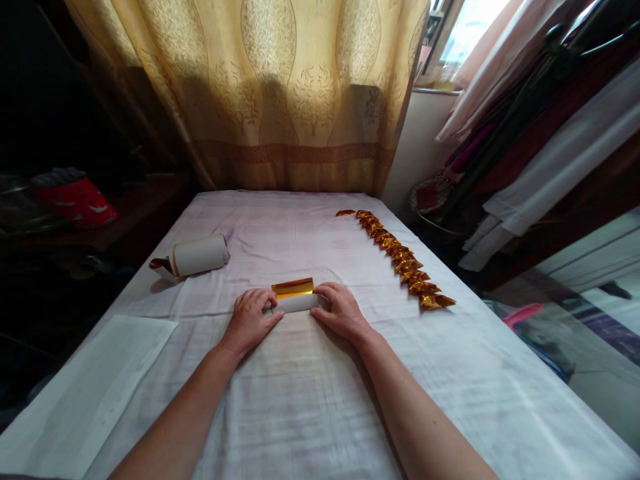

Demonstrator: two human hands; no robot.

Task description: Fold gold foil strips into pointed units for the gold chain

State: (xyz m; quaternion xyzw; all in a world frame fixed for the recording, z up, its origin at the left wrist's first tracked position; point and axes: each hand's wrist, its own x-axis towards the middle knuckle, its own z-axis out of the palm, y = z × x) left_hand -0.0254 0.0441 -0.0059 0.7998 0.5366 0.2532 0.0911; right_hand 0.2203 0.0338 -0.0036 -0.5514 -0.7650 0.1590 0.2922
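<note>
A sheet of gold foil paper (294, 289) with a white back lies in the middle of the table, its near part folded or rolled over so that the white side shows. My left hand (251, 316) pinches the left end of it, thumb in front and fingers behind. At the right end, my right hand (340, 309) grips it the same way. Both hands rest low against the cloth. Parts of the paper's ends are hidden under the fingers.
A white-backed roll of foil paper (201, 257) lies at the left. White paper (95, 387) covers the near left corner. Folded gold foil pieces (400, 259) form a row along the right side, with a single flat foil piece (345, 213) beside its far end. A curtain (295, 100) hangs behind.
</note>
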